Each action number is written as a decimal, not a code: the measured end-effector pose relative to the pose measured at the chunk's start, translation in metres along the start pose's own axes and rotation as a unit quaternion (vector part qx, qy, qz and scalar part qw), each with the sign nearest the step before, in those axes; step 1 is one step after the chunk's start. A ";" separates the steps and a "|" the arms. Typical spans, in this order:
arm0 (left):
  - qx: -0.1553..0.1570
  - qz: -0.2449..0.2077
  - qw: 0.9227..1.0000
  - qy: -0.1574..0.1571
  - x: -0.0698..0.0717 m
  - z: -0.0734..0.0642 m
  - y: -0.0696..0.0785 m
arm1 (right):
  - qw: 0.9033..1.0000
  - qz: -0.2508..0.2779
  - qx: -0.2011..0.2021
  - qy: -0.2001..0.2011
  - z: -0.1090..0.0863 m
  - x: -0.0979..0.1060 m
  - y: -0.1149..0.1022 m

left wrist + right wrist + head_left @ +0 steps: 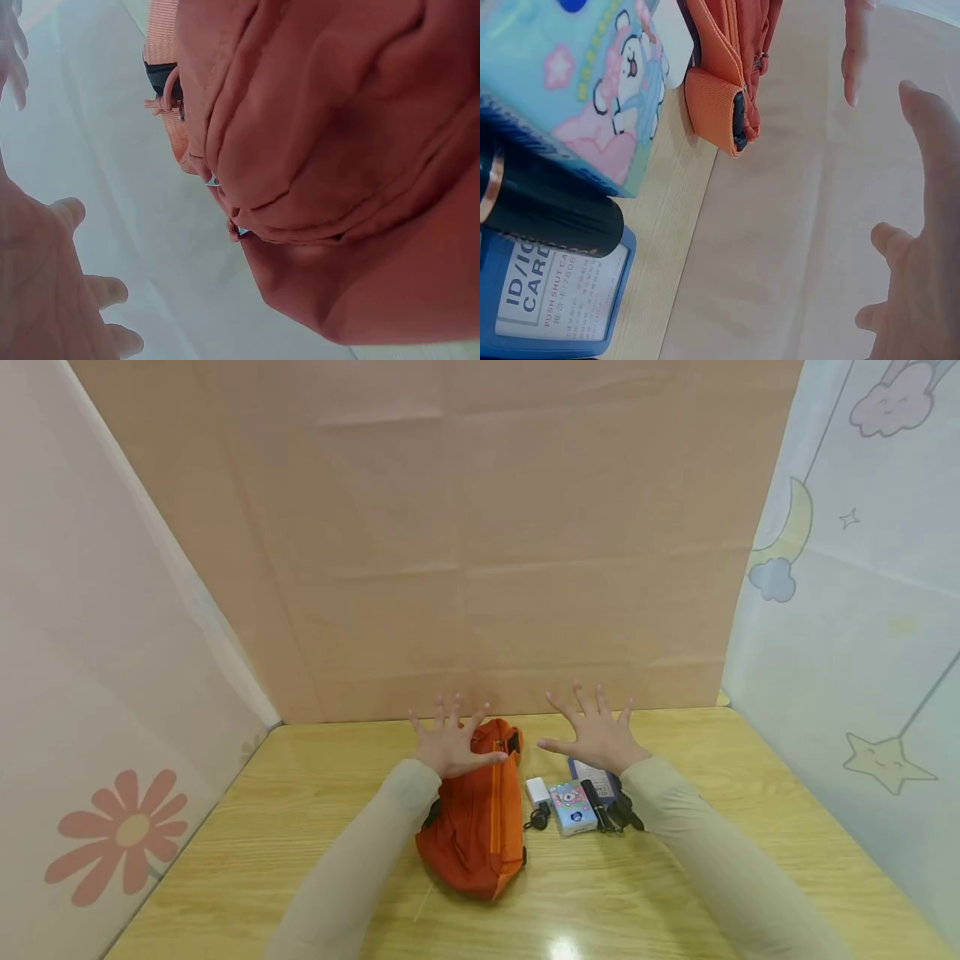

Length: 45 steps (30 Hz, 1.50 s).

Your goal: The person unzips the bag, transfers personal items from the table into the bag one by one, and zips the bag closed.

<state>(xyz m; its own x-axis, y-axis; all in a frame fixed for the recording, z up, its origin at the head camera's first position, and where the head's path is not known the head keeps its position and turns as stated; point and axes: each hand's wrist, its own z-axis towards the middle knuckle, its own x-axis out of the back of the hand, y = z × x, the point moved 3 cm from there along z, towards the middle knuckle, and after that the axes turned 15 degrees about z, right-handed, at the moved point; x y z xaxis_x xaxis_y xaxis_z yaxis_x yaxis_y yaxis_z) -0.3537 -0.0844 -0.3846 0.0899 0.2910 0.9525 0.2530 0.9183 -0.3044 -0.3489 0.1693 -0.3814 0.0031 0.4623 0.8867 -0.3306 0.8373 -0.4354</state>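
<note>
My left hand [452, 750] hovers over the far end of a red-orange fabric bag [468, 831], fingers spread and palm away from me. In the left wrist view the bag [330, 142] stands apart from that hand [45, 277], its orange strap and black buckle showing. My right hand [597, 741], also spread wide, is held above a blue-framed ID card holder [562, 300]. Close by lie a cartoon-printed packet [573, 807], a black cylinder [596, 804] with a copper-coloured ring, and a black strap [622, 812]. Neither hand holds anything.
A white plug-like block [537, 790] and a small black corded item [538, 816] lie between the bag and the packet. The wooden table [300, 827] meets a tan cloth backdrop [480, 568]. Printed cloth walls [847, 635] stand on both sides.
</note>
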 end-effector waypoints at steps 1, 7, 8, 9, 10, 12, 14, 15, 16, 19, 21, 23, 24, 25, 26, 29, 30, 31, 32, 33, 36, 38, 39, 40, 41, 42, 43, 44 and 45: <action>-0.001 0.002 1.000 -0.002 0.000 0.000 0.000 | 1.000 0.000 0.000 0.000 0.000 0.000 0.000; -0.028 0.015 0.999 0.008 0.006 0.001 0.000 | 1.000 -0.002 0.020 0.017 0.002 0.003 0.000; -0.037 0.006 0.999 0.015 0.008 0.001 0.000 | 1.000 0.006 0.023 0.020 0.003 0.003 0.000; -0.045 -0.003 0.999 0.022 0.010 0.001 -0.001 | 0.999 0.020 0.024 0.019 0.003 0.003 0.001; -0.054 -0.016 0.998 0.028 0.012 0.002 -0.001 | 0.999 0.034 0.023 0.018 0.003 0.004 0.001; -0.068 -0.051 0.996 0.034 0.016 0.002 -0.002 | 0.998 0.061 0.013 0.007 0.004 0.004 0.001; -0.073 -0.083 0.994 0.024 0.018 0.004 -0.003 | 0.996 0.086 0.000 -0.009 0.003 0.003 0.002; -0.074 -0.092 0.993 0.017 0.018 0.004 -0.002 | 0.995 0.094 -0.004 -0.015 0.002 0.003 0.001; -0.073 -0.101 0.992 0.011 0.018 0.005 -0.001 | 0.995 0.098 -0.006 -0.018 0.001 0.003 0.002; -0.062 -0.123 0.990 -0.006 0.015 0.011 0.005 | 0.993 0.113 -0.009 -0.022 -0.002 0.000 0.002; -0.045 -0.146 0.988 -0.016 0.012 0.015 0.011 | 0.992 0.120 -0.011 -0.022 -0.002 -0.002 0.003; -0.017 -0.157 0.987 -0.025 0.008 0.020 0.017 | 0.992 0.125 -0.012 -0.022 -0.002 -0.004 0.003; -0.007 -0.158 0.987 -0.032 0.006 0.022 0.020 | 0.992 0.127 -0.012 -0.022 -0.002 -0.005 0.002; 0.006 -0.157 0.987 -0.038 0.003 0.025 0.022 | 0.991 0.129 -0.013 -0.023 -0.002 -0.006 0.002; 0.016 -0.157 0.986 -0.045 0.000 0.027 0.024 | 0.991 0.130 -0.014 -0.025 -0.002 -0.007 0.001; 0.013 -0.142 0.987 -0.069 -0.011 0.033 0.031 | 0.990 0.135 -0.015 -0.030 -0.002 -0.008 -0.002; 0.009 -0.143 0.987 -0.078 -0.014 0.034 0.033 | 0.990 0.137 -0.015 -0.033 -0.001 -0.008 -0.003; 0.007 -0.142 0.986 -0.085 -0.017 0.035 0.035 | 0.989 0.140 -0.017 -0.034 -0.001 -0.009 -0.003; 0.004 -0.139 0.986 -0.092 -0.018 0.034 0.037 | 0.989 0.143 -0.018 -0.036 -0.002 -0.009 -0.003; 0.002 -0.133 0.986 -0.097 -0.019 0.034 0.038 | 0.988 0.145 -0.019 -0.038 -0.002 -0.010 -0.003; 0.016 -0.129 0.986 -0.107 -0.020 0.033 0.041 | 0.988 0.149 -0.025 -0.040 -0.002 -0.012 0.000; 0.023 -0.129 0.986 -0.104 -0.021 0.033 0.042 | 0.988 0.148 -0.029 -0.040 -0.002 -0.013 0.002; 0.025 -0.136 0.985 -0.102 -0.022 0.034 0.042 | 0.988 0.147 -0.031 -0.039 -0.002 -0.014 0.004; 0.027 -0.142 0.985 -0.095 -0.022 0.033 0.042 | 0.988 0.146 -0.032 -0.040 -0.003 -0.014 0.005; 0.028 -0.153 0.984 -0.091 -0.023 0.035 0.041 | 0.988 0.146 -0.033 -0.041 -0.003 -0.015 0.006; 0.027 -0.164 0.982 -0.086 -0.026 0.036 0.040 | 0.988 0.146 -0.034 -0.042 -0.003 -0.015 0.007; 0.027 -0.180 0.980 -0.083 -0.029 0.038 0.039 | 0.987 0.147 -0.036 -0.044 -0.003 -0.015 0.008; 0.029 -0.210 0.974 -0.082 -0.031 0.039 0.037 | 0.987 0.148 -0.038 -0.045 -0.004 -0.015 0.009; 0.033 -0.240 0.967 -0.081 -0.034 0.040 0.035 | 0.987 0.148 -0.038 -0.046 -0.004 -0.014 0.009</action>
<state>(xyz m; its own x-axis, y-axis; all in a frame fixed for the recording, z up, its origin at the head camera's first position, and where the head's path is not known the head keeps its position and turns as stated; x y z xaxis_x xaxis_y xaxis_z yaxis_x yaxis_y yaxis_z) -0.3867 -0.0514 -0.4272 -0.1767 -0.1405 0.9742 0.1660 0.9713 0.1702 -0.3483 0.1719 -0.3984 -0.1704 0.6644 0.7277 -0.2332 0.6903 -0.6849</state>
